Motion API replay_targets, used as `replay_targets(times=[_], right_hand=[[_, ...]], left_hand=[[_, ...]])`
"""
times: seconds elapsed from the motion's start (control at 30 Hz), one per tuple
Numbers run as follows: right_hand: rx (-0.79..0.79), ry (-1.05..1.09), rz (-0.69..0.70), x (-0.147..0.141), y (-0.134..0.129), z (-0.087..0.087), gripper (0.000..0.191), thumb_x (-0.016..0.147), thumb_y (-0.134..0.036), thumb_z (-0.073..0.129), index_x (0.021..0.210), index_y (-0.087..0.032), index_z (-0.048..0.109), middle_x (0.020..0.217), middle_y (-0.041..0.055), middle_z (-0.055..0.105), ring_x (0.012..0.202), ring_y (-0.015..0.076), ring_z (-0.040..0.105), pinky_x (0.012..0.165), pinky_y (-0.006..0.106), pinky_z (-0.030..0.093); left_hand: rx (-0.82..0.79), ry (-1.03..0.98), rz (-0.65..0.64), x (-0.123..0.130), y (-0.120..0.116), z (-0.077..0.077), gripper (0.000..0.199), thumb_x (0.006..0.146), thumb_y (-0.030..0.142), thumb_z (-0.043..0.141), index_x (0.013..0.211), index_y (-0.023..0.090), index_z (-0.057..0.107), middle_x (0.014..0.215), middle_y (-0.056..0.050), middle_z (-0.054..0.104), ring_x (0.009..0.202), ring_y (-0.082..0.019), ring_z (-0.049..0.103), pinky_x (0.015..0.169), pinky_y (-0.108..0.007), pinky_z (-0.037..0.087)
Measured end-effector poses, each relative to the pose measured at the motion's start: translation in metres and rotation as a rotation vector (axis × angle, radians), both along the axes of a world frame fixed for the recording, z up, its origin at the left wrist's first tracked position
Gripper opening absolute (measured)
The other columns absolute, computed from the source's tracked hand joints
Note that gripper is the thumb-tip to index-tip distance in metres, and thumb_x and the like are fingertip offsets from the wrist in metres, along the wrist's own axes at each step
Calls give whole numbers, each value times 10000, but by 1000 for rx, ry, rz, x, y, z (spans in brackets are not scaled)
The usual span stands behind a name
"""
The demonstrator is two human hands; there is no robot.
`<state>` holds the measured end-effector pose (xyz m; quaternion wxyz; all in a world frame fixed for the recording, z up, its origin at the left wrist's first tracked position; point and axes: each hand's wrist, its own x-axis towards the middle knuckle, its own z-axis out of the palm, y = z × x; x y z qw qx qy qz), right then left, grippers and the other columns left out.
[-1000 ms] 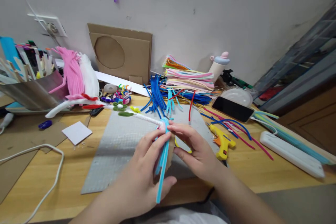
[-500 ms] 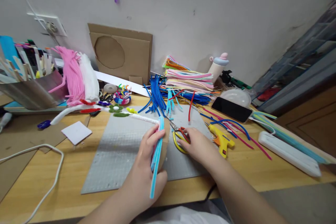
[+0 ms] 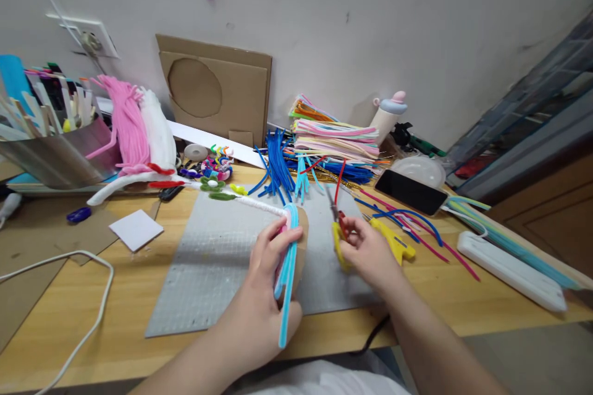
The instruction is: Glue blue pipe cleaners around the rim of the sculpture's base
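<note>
My left hand (image 3: 264, 284) is closed around a cardboard piece (image 3: 302, 237) with light blue pipe cleaners (image 3: 288, 278) along its side; their loose ends hang down past my thumb. From its top a white wrapped stem (image 3: 262, 205) reaches left, bearing a green pipe-cleaner flower (image 3: 212, 185) and red and yellow bits. My right hand (image 3: 373, 253) grips scissors (image 3: 341, 228) by their red and yellow handles, blades pointing up and away, slightly blurred. The scissors are apart from the pipe cleaners. Beneath both hands lies a grey cutting mat (image 3: 199, 271).
A yellow glue gun (image 3: 398, 247) lies just beyond my right hand. Behind are dark blue pipe cleaners (image 3: 279, 163), stacked pastel bundles (image 3: 336, 136) and a phone (image 3: 411, 191). A white power strip (image 3: 509, 271) is at right, a metal container (image 3: 60, 154) of sticks at left.
My right hand has moved right with the scissors, away from the light blue pipe cleaners, and the blades now point more upward. My left hand and the piece have shifted slightly right.
</note>
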<state>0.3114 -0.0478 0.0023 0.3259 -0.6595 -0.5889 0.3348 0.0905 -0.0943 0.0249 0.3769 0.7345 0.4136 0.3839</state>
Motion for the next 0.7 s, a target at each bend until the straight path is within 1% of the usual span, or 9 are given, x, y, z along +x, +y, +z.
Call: replay_targets(times=[0.07, 0.13, 0.2, 0.27, 0.37, 0.47, 0.53, 0.63, 0.7], right_hand=[[-28, 212, 67, 3, -15, 5, 315, 842, -499, 512, 919, -195, 506, 772, 14, 550, 522, 116, 506, 471, 239, 421], [-108, 607, 190, 5, -32, 8, 433, 867, -621, 473, 881, -192, 525, 739, -3, 523, 440, 69, 407, 371, 186, 338], [-218, 1069, 337, 7, -47, 10, 521, 822, -693, 531, 909, -181, 572, 750, 1, 519, 469, 63, 399, 335, 145, 294], [-353, 1350, 442, 7, -55, 13, 605, 753, -735, 587, 944, -161, 605, 774, 18, 518, 563, 94, 456, 345, 136, 332], [-560, 1480, 460, 6, -53, 20, 647, 768, -758, 536, 912, -130, 603, 796, 31, 495, 646, 123, 483, 395, 156, 390], [-777, 1544, 418, 6, -40, 24, 645, 845, -750, 404, 859, -124, 556, 753, 11, 457, 574, 81, 426, 380, 118, 316], [-841, 1583, 433, 8, -37, 19, 664, 868, -756, 322, 844, -127, 531, 720, -2, 448, 524, 59, 393, 357, 97, 273], [-793, 1661, 631, 12, -46, -1, 757, 801, -851, 221, 829, -155, 515, 680, -7, 480, 435, 66, 413, 283, 122, 289], [-755, 1627, 787, 15, -57, -16, 823, 714, -921, 240, 799, -152, 520, 622, -6, 506, 365, 74, 423, 242, 149, 282]], left_hand=[[-13, -2, -6, 1, -1, 1, 973, 554, -39, 474, 1385, 431, 282, 1537, -1, 142, 1457, -291, 176, 1159, -585, 197], [-16, -2, -5, 1, -2, 1, 980, 547, -41, 472, 1384, 435, 284, 1536, -2, 139, 1455, -293, 182, 1157, -592, 195], [-14, -4, -8, 0, -2, 1, 985, 542, -41, 469, 1384, 434, 283, 1537, -3, 138, 1454, -293, 185, 1157, -593, 193], [-4, -7, -17, -2, -2, 0, 985, 542, -42, 467, 1386, 430, 278, 1538, -2, 143, 1456, -288, 179, 1160, -586, 192], [19, 0, -5, -4, -1, -1, 971, 549, -45, 463, 1385, 413, 277, 1534, -4, 164, 1459, -276, 172, 1166, -564, 200], [35, 21, 22, -5, -1, -2, 961, 553, -49, 464, 1383, 397, 276, 1533, -7, 169, 1460, -269, 168, 1171, -542, 206], [33, 29, 27, -6, -1, -2, 961, 556, -49, 467, 1386, 393, 270, 1537, -9, 163, 1463, -273, 161, 1173, -533, 210], [31, 29, 23, -7, -1, -2, 969, 553, -45, 470, 1391, 395, 264, 1538, -9, 159, 1464, -282, 160, 1174, -532, 209], [22, 28, 17, -7, -1, -2, 969, 553, -41, 474, 1391, 397, 267, 1537, -11, 160, 1461, -288, 170, 1173, -541, 203]])
